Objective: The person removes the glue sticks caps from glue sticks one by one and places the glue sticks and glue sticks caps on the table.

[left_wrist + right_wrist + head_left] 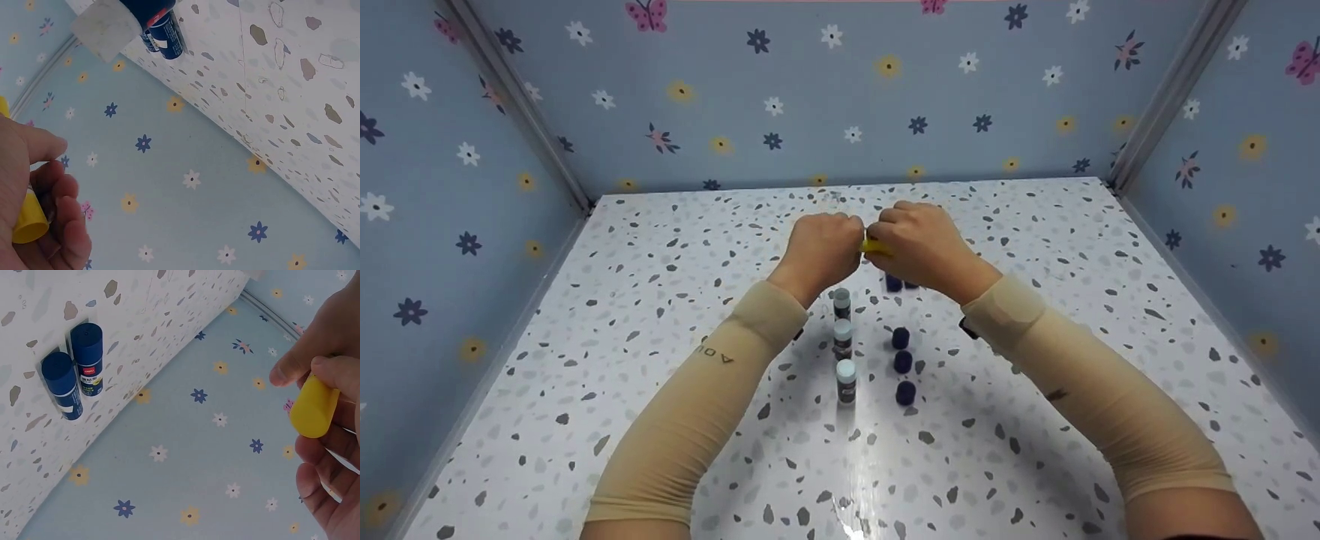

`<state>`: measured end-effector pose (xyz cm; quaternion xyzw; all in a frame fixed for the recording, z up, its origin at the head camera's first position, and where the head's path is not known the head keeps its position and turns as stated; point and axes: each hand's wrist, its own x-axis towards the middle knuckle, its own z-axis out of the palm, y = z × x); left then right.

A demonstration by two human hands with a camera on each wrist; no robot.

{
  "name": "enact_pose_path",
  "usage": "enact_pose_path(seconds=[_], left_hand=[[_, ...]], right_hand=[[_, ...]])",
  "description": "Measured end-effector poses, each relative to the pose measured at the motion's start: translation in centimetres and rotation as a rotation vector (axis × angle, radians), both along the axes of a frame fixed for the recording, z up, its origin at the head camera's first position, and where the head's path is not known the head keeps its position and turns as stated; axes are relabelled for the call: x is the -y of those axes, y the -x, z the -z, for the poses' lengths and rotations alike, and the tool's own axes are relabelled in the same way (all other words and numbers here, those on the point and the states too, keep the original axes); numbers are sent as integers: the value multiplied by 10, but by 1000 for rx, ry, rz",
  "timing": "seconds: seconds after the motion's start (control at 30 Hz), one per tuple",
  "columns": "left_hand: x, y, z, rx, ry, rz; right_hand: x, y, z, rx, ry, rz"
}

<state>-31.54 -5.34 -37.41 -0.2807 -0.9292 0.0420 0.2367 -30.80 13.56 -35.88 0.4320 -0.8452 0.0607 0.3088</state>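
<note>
Both hands are raised over the far half of the table, knuckles almost together. Between them is a yellow glue stick (876, 246), mostly covered by the fingers. My left hand (825, 247) curls round one part of it, and a yellow end shows below the palm in the left wrist view. My right hand (919, 244) grips the other part, thumb along the yellow surface (315, 410) in the right wrist view. Just below the hands, two blue glue sticks (87, 357) stand upright, partly hidden by the right hand in the head view.
Three pale-topped tubes (846, 382) stand in a row toward the front of the speckled table (660, 420). To their right is a row of three dark blue-topped sticks (905, 393). Flower-patterned panels (810, 90) wall the table at the back and both sides.
</note>
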Motion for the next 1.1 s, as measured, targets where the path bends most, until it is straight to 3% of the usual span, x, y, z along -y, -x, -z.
enact_pose_path(seconds=[0.33,0.6,0.9,1.1], left_hand=[[4,-1,0,-14,-19,-17],[7,-1,-2,24,-50,-14],[9,-2,0,42,-14,1],[10,-4,1,53,-19,13]], right_hand=[[-7,-2,-3,174,27,91],[-11,-2,-1,310,25,135],[-16,3,4,517,-24,76],[-16,2,4,569,-21,50]])
